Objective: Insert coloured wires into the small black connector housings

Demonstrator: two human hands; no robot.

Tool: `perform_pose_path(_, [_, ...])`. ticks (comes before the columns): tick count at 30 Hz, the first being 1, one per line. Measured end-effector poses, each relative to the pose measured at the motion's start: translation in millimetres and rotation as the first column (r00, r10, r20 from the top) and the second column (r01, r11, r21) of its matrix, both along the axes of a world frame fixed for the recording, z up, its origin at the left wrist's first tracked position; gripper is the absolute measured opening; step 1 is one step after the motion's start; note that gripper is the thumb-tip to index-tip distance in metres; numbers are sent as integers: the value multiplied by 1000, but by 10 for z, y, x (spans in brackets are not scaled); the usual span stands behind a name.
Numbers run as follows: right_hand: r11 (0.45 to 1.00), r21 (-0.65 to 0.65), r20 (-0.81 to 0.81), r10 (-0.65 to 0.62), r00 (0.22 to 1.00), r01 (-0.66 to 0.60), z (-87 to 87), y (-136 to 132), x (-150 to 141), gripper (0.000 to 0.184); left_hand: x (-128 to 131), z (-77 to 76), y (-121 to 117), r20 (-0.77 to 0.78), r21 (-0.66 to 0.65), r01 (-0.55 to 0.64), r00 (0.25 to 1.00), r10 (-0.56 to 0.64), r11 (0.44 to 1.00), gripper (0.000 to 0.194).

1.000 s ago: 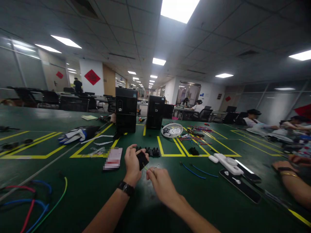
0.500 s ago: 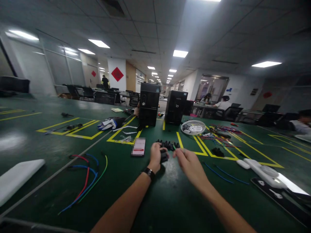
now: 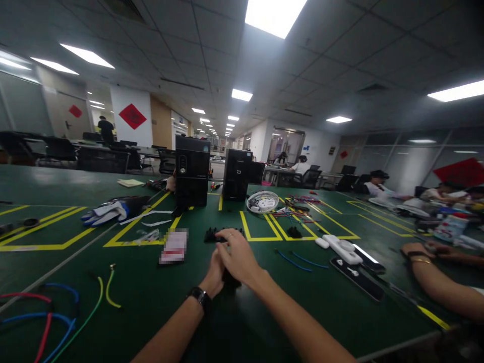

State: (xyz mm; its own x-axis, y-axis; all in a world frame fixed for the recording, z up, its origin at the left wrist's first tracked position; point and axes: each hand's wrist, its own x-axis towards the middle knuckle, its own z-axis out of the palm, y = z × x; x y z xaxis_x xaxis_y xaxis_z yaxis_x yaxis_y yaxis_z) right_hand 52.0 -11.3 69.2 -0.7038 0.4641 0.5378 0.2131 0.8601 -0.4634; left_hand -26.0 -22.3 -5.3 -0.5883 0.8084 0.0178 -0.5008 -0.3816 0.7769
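Observation:
My left hand point(image 3: 214, 276), with a dark watch on its wrist, is closed round a black block point(image 3: 232, 280) low over the green table. Much of that block is hidden by the fingers. My right hand point(image 3: 241, 256) reaches across with bent fingers that meet the left hand's fingertips. Whatever lies between them is out of sight. Just beyond the hands sits a row of black toothed parts point(image 3: 212, 235), partly covered by the right fingers. A short yellow-green wire point(image 3: 109, 290) with a metal end lies to the left.
Red, blue and green wires point(image 3: 70, 322) curve at front left. A phone-like item point(image 3: 174, 246) lies left of my hands. Two black computer towers point(image 3: 192, 176) stand behind, beside a white round basket point(image 3: 262, 201). Blue wires point(image 3: 298, 259) and a co-worker's arm point(image 3: 427, 275) are at right.
The view has turned right. My right hand has moved from a pinch on a green wire end onto my left hand. A short yellow-green wire now lies at left, where none showed before.

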Motion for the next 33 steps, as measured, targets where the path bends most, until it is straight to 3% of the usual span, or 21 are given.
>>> perform_pose_path(3, [992,-34,102,126,987,-123,-138,199,490,54,21,-33,50,-38,-125,-46,998,42,991,23])
perform_pose_path(6, [966,-32,171,257,951,-255,-261,279,732,65,49,-34,66,-89,-209,-40,996,22,977,29])
perform_pose_path(9, [978,-8,178,206,962,-208,-322,465,837,59,107,-2,36,-46,-198,88,994,-99,976,38])
perform_pose_path(11, [996,27,199,78,977,-85,-353,714,875,53,152,30,12,-46,-175,123,990,-133,977,42])
perform_pose_path(15, [976,116,332,-213,919,185,-452,1319,851,53,203,80,-14,-136,-176,100,983,-125,979,43])
perform_pose_path(19, [963,129,405,-267,875,235,-556,1679,667,57,193,78,-23,-153,-160,104,980,-129,982,48])
perform_pose_path(24, [967,128,413,-255,874,222,-621,1804,464,61,180,51,-12,-144,-137,149,975,-168,979,54])
perform_pose_path(33, [979,112,402,-203,893,172,-715,1801,413,70,160,-39,53,-147,-136,159,973,-178,978,55])
